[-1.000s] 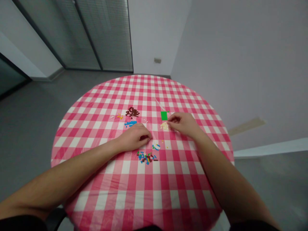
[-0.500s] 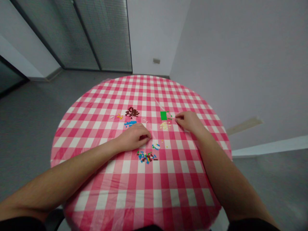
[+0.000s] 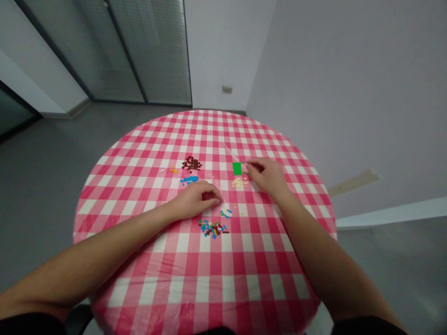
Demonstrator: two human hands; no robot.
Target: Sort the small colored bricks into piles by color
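My right hand (image 3: 268,176) is just right of a flat green square plate (image 3: 237,168). Its thumb and fingertips come together over the small green bricks beside the plate; whether one is between them is too small to tell. My left hand (image 3: 196,199) rests on the table with curled fingers, thumb and forefinger tips meeting, and anything they pinch is hidden. Just beyond it lie blue bricks (image 3: 189,179). Nearer to me is a mixed heap of small bricks (image 3: 212,228), with a few white and blue bricks (image 3: 226,213) above it. Cream bricks (image 3: 239,183) lie below the green plate.
A round table (image 3: 209,274) wears a red and white checked cloth. Dark brown bricks (image 3: 192,163) and several yellow bricks (image 3: 173,170) lie at the back left. Tiny white pieces (image 3: 210,176) sit mid-table. A wall (image 3: 349,93) rises behind the table's right side.
My right hand has moved left, to the small green bricks beside the plate, and now partly covers them. My left hand has shifted only slightly.
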